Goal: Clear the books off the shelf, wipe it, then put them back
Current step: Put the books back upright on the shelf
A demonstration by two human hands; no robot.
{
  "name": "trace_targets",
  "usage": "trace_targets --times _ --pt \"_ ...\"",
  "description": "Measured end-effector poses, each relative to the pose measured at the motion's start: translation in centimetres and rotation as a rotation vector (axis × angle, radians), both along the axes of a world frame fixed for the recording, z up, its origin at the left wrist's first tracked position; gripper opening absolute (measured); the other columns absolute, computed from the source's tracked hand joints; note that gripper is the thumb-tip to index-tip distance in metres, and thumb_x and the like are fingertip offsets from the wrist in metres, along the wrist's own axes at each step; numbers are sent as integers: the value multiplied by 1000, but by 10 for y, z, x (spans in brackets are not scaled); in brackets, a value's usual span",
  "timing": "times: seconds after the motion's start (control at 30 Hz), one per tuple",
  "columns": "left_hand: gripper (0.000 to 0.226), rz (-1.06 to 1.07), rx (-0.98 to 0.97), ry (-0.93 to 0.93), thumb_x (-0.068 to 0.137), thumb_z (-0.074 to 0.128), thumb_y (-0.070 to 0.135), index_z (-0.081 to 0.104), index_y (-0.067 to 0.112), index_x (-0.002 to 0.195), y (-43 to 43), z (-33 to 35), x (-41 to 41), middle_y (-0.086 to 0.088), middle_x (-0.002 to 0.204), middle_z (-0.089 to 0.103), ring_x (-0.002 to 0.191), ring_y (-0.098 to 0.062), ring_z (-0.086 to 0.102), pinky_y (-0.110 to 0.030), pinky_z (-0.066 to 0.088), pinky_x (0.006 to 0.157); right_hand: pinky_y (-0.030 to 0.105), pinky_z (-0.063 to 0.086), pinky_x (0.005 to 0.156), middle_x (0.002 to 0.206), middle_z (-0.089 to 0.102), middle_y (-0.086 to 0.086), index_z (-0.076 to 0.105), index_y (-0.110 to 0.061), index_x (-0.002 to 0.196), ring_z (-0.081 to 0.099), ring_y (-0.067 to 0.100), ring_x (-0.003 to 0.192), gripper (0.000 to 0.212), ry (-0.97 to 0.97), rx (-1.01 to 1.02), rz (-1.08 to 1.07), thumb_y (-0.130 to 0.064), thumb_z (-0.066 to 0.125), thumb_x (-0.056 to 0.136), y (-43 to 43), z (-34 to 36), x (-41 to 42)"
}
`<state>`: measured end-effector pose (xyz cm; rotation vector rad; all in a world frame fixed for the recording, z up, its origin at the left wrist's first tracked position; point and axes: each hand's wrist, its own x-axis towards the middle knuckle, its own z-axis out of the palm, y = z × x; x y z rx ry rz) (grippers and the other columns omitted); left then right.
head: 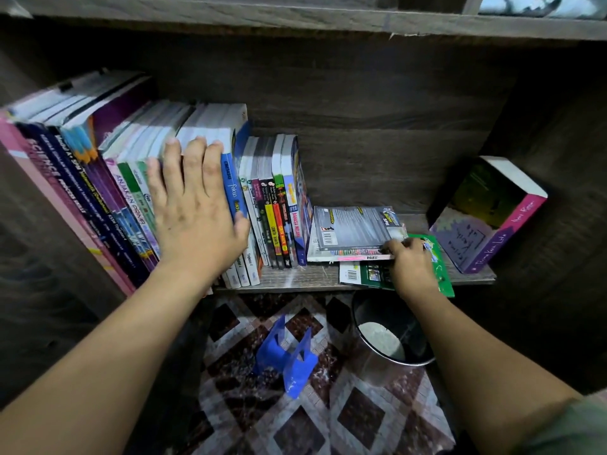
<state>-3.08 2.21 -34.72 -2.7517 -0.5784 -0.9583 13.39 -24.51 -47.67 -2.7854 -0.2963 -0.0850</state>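
A dark wooden shelf (305,277) holds a row of upright books (98,178) leaning along its left half. The left hand (193,208) lies flat with straight fingers against their spines, its thumb on a blue book (230,185). Right of the row, a short stack of flat books (354,234) lies on the shelf. The right hand (412,261) grips the stack's front right corner, resting on a green book (440,267) underneath that juts past the shelf edge. At the shelf's far right, a thick purple book (486,218) leans against the side wall. Below the shelf, blue bookends (285,356) and a dark bin (391,330) sit on a diamond-patterned floor (295,421).
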Motion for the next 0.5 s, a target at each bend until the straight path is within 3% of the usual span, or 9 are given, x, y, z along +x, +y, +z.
trace_targets --times 0.1,0.17,0.33,0.43,0.5 --pt "93 -9 -3 -2 72 69 33 22 5 148 1 -1 -1 -16 152 24 144 -38 12 -51 0 119 47 44 85 124 46 20 44 -16 127 50 43 105 50 -93 -5 -59 1 59 81 -1 -1 2" --pt "94 -15 -4 -2 72 69 32 21 5 148 2 -1 -1 -16 153 24 144 -38 12 -50 0 119 47 45 84 134 44 16 38 -20 132 53 43 108 54 -144 -148 -68 -10 62 85 -3 -2 6" --pt "93 -20 1 0 72 69 31 21 5 148 2 -1 -2 -16 153 24 144 -37 13 -50 1 119 47 45 88 152 24 13 21 -38 147 48 42 116 62 -48 -306 17 -10 41 96 3 0 13" --pt "93 -13 -1 11 73 68 32 20 6 148 1 0 -3 -15 153 24 145 -37 12 -51 2 119 42 45 84 150 32 11 32 -33 146 51 40 104 55 -230 -344 23 -12 43 96 6 9 11" --pt "94 -10 0 16 73 68 32 20 6 148 1 1 -3 -16 153 23 145 -37 12 -51 2 119 42 45 76 141 46 13 51 -26 136 51 41 93 49 -377 -262 33 -9 57 90 11 22 10"
